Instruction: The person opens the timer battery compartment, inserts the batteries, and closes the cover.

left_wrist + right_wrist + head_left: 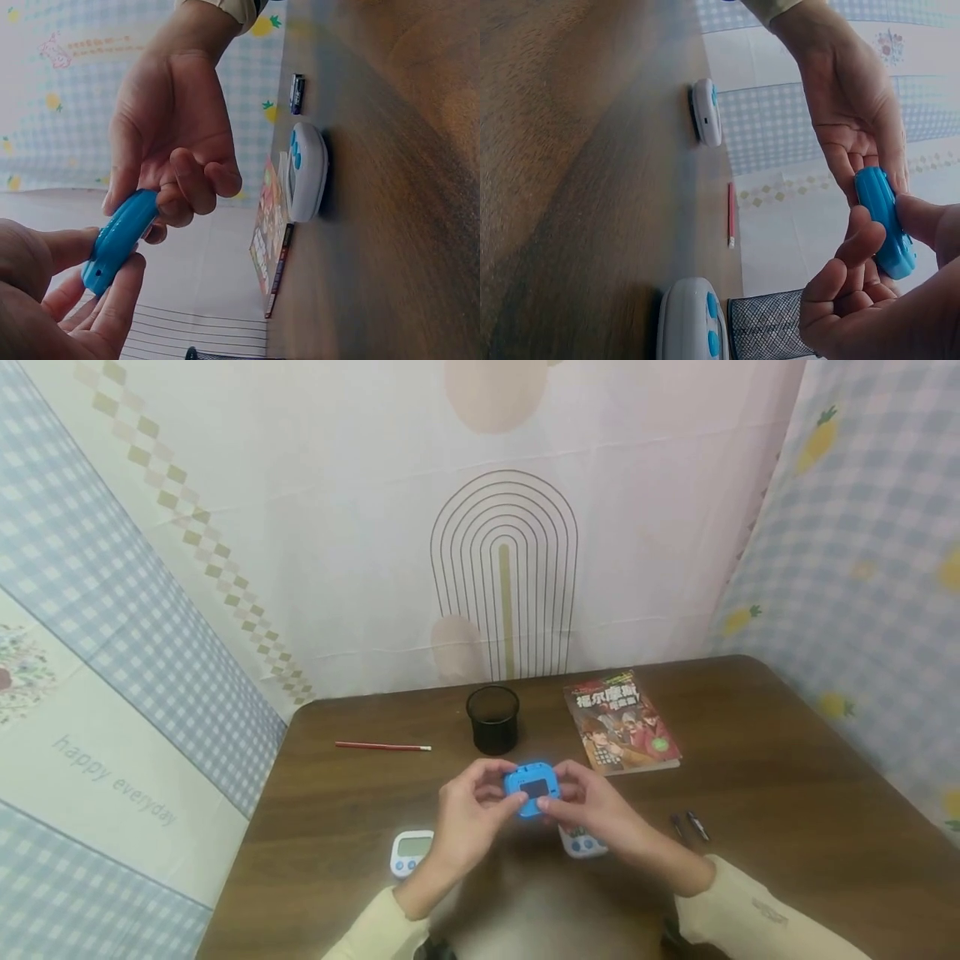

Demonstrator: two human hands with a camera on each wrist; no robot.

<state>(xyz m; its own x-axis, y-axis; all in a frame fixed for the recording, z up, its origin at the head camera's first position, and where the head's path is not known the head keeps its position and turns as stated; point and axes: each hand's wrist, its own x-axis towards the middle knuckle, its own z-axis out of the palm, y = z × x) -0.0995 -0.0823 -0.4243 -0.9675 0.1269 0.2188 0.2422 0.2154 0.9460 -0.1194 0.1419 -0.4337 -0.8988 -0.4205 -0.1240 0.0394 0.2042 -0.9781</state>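
Both hands hold a small rounded blue timer (538,802) above the middle of the table. A dark rectangle shows on the side turned up toward the head view. My left hand (471,814) pinches its left edge between thumb and fingers. On the opposite edge, my right hand (600,806) grips it the same way, thumb on the upturned face. In the left wrist view the blue timer (120,232) is seen edge-on. Below the right hand lies a white timer (583,845) with blue buttons, partly hidden. Another white timer (411,850) lies by the left wrist, its grey display up.
A black mesh pen cup (495,731) stands beyond the hands. Left of it lies a red pencil (382,746); to its right is a comic-style book (626,727). Two small batteries (698,827) lie right of the right forearm. Patterned cloths hang around the wooden table (315,827).
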